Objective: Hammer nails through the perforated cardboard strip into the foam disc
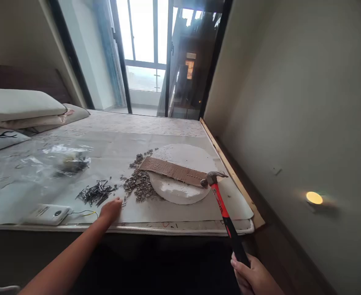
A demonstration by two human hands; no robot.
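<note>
My right hand (pixel 256 273) grips the black handle of a red-and-black claw hammer (pixel 222 200). The hammer's head rests at the near right end of a brown perforated strip (pixel 174 170), which lies across a round white foam block (pixel 180 194). My left hand (pixel 111 209) is closed near the front edge of the bed, and a thin nail (pixel 124 203) shows at its fingertips. Just beyond that hand lies a heap of dark nails (pixel 97 192). Small grey-brown pieces (pixel 140 184) are piled along the foam block's left side.
A plastic bag (pixel 73 162) with dark and yellowish contents lies at the left. Close to the front edge is a white power bank (pixel 49 214) with a cable. Pillows (pixel 23 104) sit at the far left. A wooden rail (pixel 229 168) borders the mattress, beside the wall.
</note>
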